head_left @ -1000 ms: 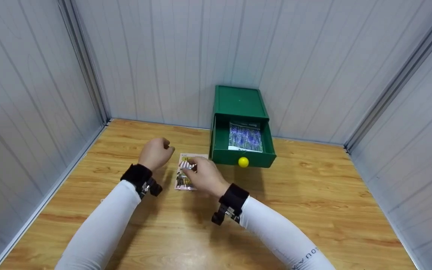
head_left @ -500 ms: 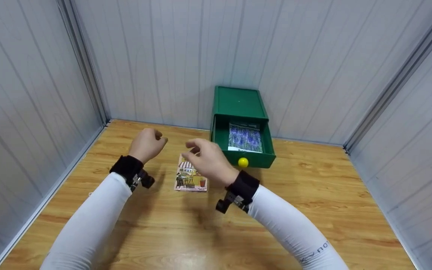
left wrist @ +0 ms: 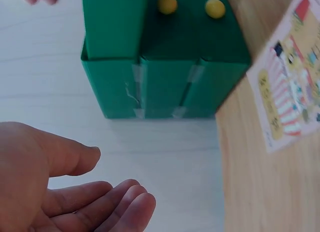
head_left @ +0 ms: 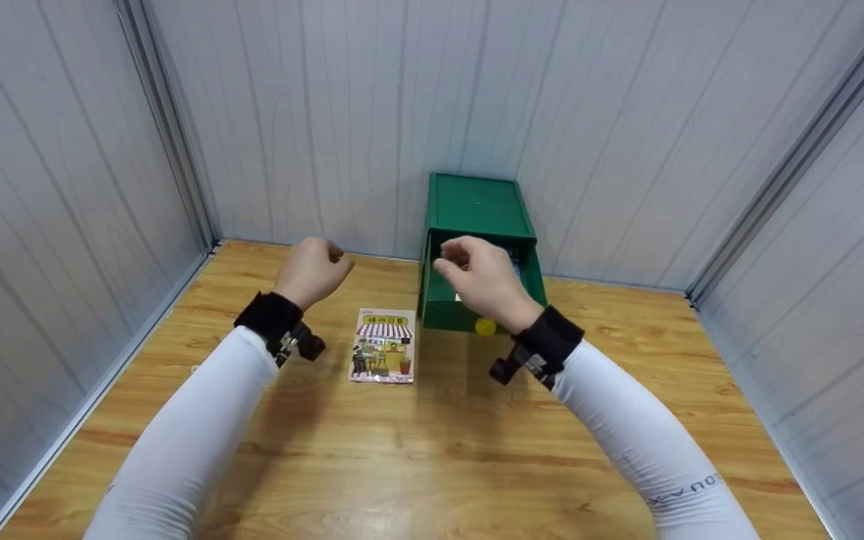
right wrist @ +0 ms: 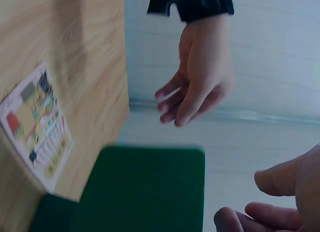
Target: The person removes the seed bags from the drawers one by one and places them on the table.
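My right hand point(head_left: 488, 281) hovers over the pulled-out top drawer point(head_left: 447, 315) of a green cabinet, its fingers loosely bent with a gap to the thumb. It hides most of the lavender-patterned packet point(head_left: 516, 262) inside. My left hand point(head_left: 312, 271) is in the air left of the cabinet point(head_left: 481, 202). In the left wrist view, a space separates its thumb point(left wrist: 75, 157) from the loosely bent fingers, with nothing between them. A flat pink packet point(head_left: 382, 356) printed with a striped awning lies on the table, left of the drawer and nearer to me.
A yellow knob point(head_left: 485, 326) sits on the drawer front. Below that drawer, the left wrist view shows two lower drawer fronts with yellow knobs point(left wrist: 215, 8). Pale panel walls point(head_left: 312, 135) enclose the wooden table point(head_left: 402, 465) at the back and both sides.
My right hand has moved up and right, from over the pink packet to over the drawer, uncovering the pink packet. My left hand has risen slightly away from the table's front.
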{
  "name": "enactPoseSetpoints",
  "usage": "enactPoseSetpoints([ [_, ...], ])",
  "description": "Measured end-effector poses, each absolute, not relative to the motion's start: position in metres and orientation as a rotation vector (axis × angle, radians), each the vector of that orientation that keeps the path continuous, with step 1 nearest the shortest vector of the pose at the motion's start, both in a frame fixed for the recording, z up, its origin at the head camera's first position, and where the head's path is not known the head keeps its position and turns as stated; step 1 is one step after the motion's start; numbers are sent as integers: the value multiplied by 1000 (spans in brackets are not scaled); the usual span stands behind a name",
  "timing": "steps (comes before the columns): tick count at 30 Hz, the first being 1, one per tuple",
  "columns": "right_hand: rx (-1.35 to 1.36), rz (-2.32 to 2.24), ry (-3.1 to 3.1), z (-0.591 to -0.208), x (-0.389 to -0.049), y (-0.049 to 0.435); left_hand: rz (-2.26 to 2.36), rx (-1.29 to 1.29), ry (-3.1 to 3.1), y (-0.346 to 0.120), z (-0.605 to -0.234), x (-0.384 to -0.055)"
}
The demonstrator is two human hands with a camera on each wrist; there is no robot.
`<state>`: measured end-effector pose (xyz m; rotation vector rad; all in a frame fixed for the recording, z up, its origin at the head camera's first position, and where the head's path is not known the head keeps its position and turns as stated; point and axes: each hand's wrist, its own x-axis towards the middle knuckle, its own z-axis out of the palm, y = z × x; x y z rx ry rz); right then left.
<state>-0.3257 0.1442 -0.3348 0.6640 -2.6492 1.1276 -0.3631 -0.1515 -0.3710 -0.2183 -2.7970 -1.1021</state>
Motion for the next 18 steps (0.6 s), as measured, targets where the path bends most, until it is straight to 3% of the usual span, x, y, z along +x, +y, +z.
enactPoseSetpoints([
  [18, 374, 914, -2855, -343, -361, 211, -1301, -372, -2666, -78, -335, -362],
])
